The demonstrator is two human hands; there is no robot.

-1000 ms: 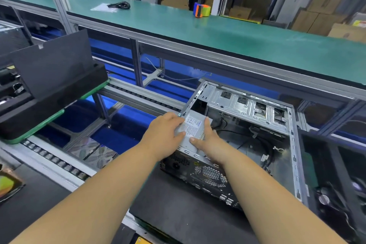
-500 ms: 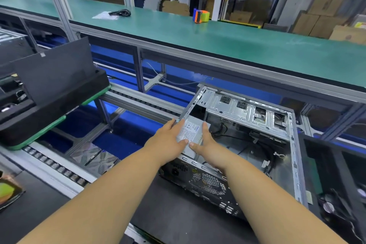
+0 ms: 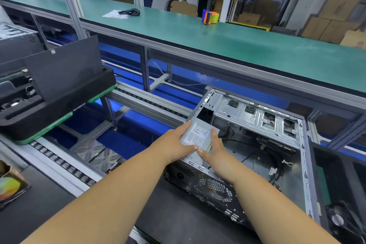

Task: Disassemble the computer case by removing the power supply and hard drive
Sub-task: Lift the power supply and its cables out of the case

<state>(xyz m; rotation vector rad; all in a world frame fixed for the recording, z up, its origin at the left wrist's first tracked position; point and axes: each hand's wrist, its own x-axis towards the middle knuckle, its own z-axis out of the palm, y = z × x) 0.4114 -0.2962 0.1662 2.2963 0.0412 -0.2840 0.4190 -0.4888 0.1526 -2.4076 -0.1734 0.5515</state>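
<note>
An open computer case (image 3: pixel 257 117) lies on its side on a dark mat, its inside facing up. In its near left corner sits the grey power supply (image 3: pixel 198 134) with a white label on top. My left hand (image 3: pixel 174 144) grips the supply's left edge, thumb on the label. My right hand (image 3: pixel 213 150) holds its right side, fingers pointing up along that edge. Both thumbs meet at the supply's near edge. Black cables (image 3: pixel 255 150) trail across the case floor to the right of the supply. The hard drive is not identifiable.
A black foam tray (image 3: pixel 59 109) on a green board stands at left on the roller conveyor (image 3: pixel 59 162). A long green bench (image 3: pixel 217 41) runs behind, with a tape dispenser (image 3: pixel 210 17) and a coiled cable (image 3: pixel 129 12). A black panel with a fan (image 3: pixel 340 214) lies at right.
My hands have shifted a little on the power supply; the left fingers now stretch further along its left edge. The view has tilted down slightly. The supply stays in the case corner.
</note>
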